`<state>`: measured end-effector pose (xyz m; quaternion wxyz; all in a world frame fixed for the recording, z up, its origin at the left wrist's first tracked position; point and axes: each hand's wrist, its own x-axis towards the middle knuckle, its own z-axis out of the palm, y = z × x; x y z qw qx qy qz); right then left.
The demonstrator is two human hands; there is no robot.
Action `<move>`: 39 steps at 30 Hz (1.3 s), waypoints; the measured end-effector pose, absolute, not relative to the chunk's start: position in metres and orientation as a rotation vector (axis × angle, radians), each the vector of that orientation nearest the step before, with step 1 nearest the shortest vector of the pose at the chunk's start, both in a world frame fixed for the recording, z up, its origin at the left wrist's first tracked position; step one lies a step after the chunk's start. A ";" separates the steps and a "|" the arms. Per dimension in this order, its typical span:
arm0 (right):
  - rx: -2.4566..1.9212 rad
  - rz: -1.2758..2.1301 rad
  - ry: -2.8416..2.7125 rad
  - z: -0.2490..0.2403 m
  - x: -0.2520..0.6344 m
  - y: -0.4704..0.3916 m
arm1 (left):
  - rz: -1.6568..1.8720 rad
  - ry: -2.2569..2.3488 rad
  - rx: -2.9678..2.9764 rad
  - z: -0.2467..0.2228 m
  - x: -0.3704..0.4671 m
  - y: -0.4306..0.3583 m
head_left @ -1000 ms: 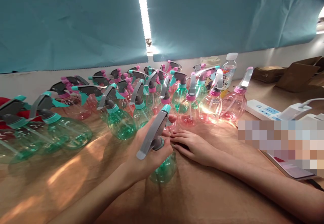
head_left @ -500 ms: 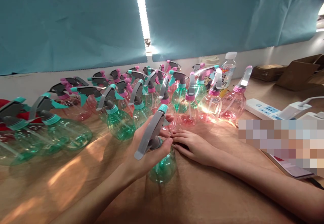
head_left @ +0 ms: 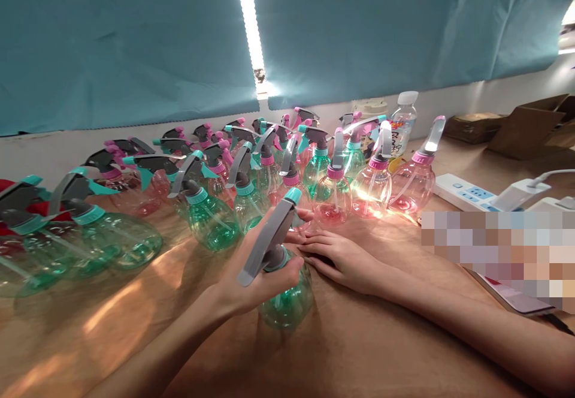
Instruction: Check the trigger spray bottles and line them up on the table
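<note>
A green spray bottle (head_left: 287,307) with a grey trigger and turquoise nozzle stands on the table in front of me. My left hand (head_left: 265,284) is closed about its neck, thumb on the near side, with the grey trigger lever pointing back over the hand. Some of the left fingers are hidden behind the spray head. My right hand (head_left: 335,256) lies palm down on the tabletop just right of the bottle, holding nothing. Its fingers are stretched out, and their tips meet or overlap the left fingertips. Close behind are a pink spray bottle (head_left: 332,203) and a green spray bottle (head_left: 213,221).
Several more green and pink spray bottles fill the back and left, including a green one (head_left: 135,242). A drink bottle (head_left: 404,119) stands by the wall. At right are a power strip (head_left: 462,191), a phone (head_left: 516,296), and a cardboard box (head_left: 525,131).
The left hand and its spray bottle have shifted very slightly, the bottle leaning a touch differently. The right hand stays where it was; the whole view has drifted a little.
</note>
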<state>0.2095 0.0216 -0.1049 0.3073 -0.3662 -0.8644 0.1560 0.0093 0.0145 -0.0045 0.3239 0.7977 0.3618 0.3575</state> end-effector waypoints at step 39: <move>-0.947 0.403 -2.301 -0.106 0.209 0.023 | 0.950 0.964 2.112 0.000 0.016 0.007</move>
